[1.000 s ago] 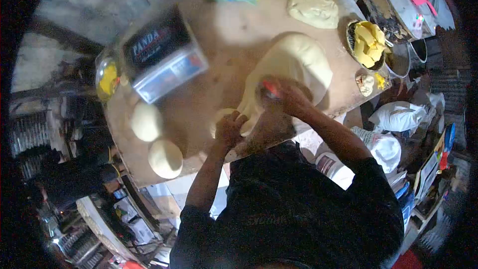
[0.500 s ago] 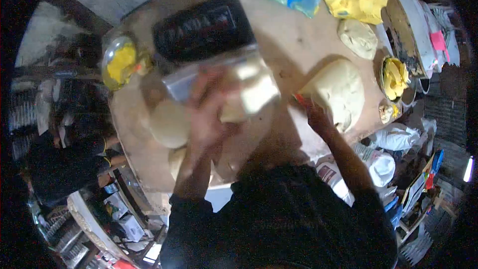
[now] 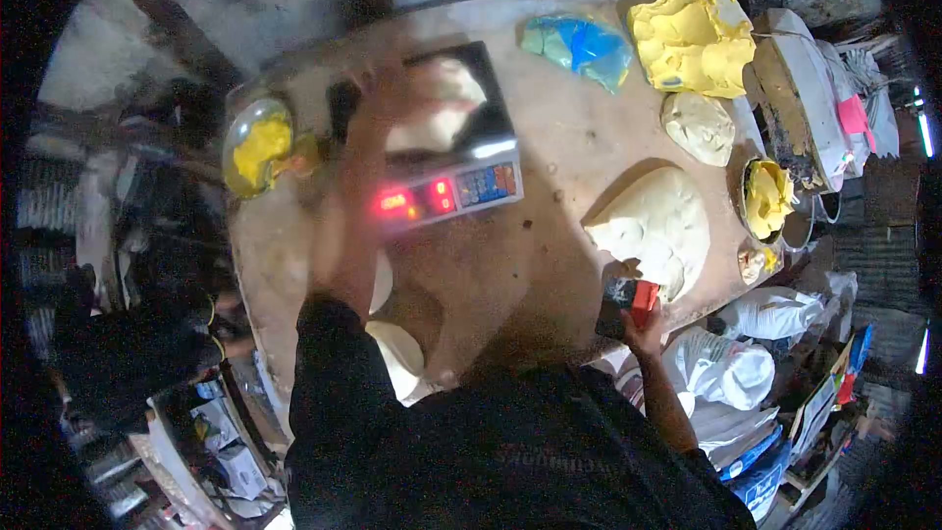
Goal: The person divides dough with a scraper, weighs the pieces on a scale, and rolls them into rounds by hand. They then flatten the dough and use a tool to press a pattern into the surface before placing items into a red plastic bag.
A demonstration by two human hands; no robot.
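My left hand [image 3: 381, 88], smeared by motion, is at the left side of a pale dough piece [image 3: 439, 106] on the black plate of a digital scale [image 3: 500, 108]. Red digits glow on the scale's front panel, partly covered by my forearm. My right hand [image 3: 645, 332] is closed around a red-handled dough scraper [image 3: 643, 302], low at the near edge of a large dough mass [image 3: 662, 216]. More pale dough [image 3: 395, 358] lies near my left sleeve, and another piece is partly hidden behind that forearm.
At the table's far right are a yellow block of fat [image 3: 692, 44], a blue plastic bag [image 3: 579, 51] and a smaller dough lump [image 3: 699, 128]. A bowl of yellow fat [image 3: 768, 198] stands at the right edge, another bowl [image 3: 257, 147] at the left. White sacks [image 3: 731, 373] lie beside the table.
My left hand has moved forward from in front of the scale to its plate, where the dough now lies. My right hand has drawn back toward me with the scraper.
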